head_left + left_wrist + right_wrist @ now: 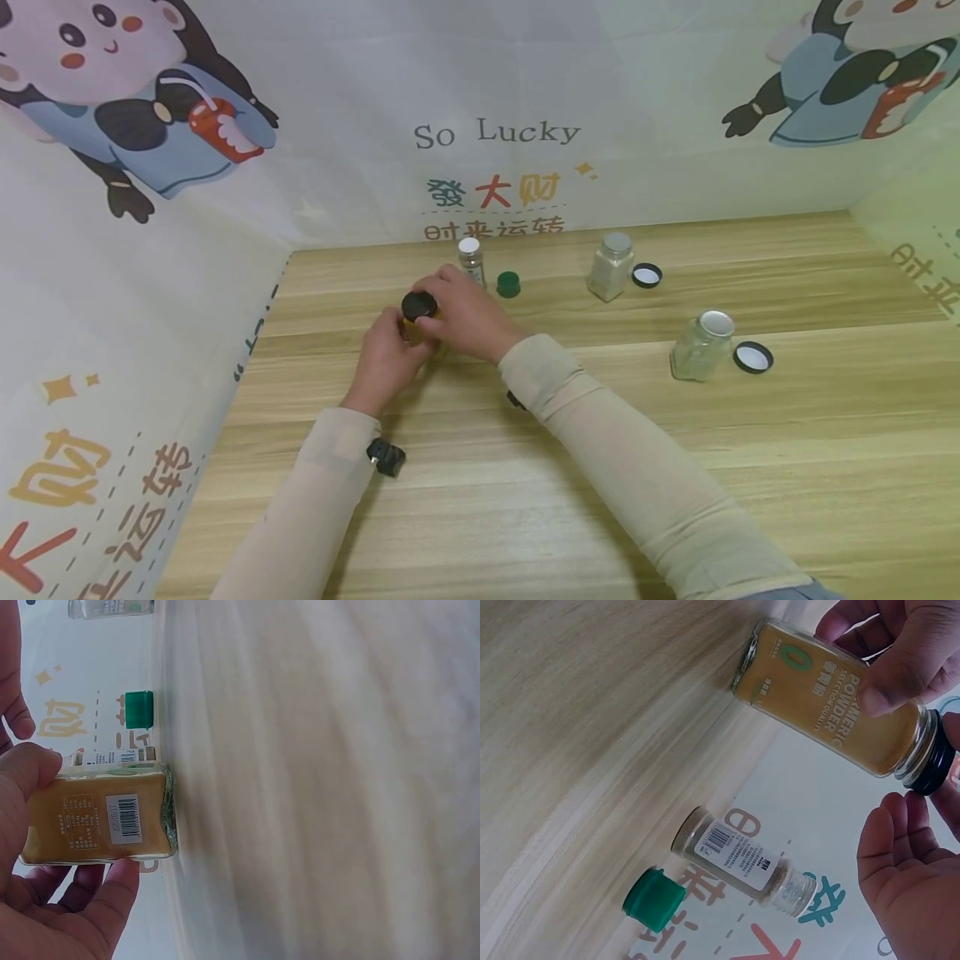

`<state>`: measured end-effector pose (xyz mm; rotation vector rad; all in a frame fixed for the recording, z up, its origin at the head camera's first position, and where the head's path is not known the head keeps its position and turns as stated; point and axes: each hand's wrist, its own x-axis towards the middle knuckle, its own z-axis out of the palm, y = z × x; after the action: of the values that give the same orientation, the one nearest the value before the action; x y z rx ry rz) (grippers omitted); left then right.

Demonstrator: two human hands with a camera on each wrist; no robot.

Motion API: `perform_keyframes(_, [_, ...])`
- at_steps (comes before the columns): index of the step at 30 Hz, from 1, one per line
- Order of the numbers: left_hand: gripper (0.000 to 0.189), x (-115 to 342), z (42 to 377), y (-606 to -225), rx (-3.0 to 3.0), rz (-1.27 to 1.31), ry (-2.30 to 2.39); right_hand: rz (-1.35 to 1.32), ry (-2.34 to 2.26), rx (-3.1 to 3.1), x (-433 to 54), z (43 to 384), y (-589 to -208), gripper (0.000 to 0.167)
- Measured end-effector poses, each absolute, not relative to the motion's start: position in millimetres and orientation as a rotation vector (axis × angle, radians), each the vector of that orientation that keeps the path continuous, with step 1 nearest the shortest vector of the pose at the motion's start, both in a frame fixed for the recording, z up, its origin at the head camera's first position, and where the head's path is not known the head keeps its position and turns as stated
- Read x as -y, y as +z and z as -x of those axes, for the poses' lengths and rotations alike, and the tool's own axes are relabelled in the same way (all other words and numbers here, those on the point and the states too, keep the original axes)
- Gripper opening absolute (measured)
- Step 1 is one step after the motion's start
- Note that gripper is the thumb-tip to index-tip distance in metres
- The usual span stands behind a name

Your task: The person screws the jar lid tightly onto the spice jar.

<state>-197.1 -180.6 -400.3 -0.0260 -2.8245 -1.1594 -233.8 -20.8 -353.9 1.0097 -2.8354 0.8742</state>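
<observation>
My left hand [385,360] grips a glass jar of yellow-brown turmeric powder [97,817] by its sides, thumb on one face and fingers on the other. The jar stands upright at the left of the table. Above it, my right hand [474,312] pinches the black lid [934,754] between thumb and fingers. The lid sits on the jar's neck. Just behind the hands stands a small glass bottle [739,859], its top uncapped. A green cap [508,284] lies beside that bottle.
To the right stand two glass jars, a farther one [611,267] and a nearer one [701,346]. Black lids, one far [647,275] and one near [753,357], lie next to them, white insides up. Printed cloth walls [352,100] border the wooden table [480,517].
</observation>
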Motion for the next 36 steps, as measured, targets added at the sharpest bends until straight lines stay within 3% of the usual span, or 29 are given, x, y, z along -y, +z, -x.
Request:
perform_keyframes(18, [0.044, 181.7, 196.2, -402.2, 2.812, 0.035, -1.173, -0.955, 0.937, 2.822, 17.2, 231.3, -351.3, 0.035])
perform_keyframes(36, [0.039, 182.3, 194.8, -401.4, 2.814, 0.027, -1.187, -1.051, 0.955, 2.721, 23.4, 233.1, -353.9, 0.019])
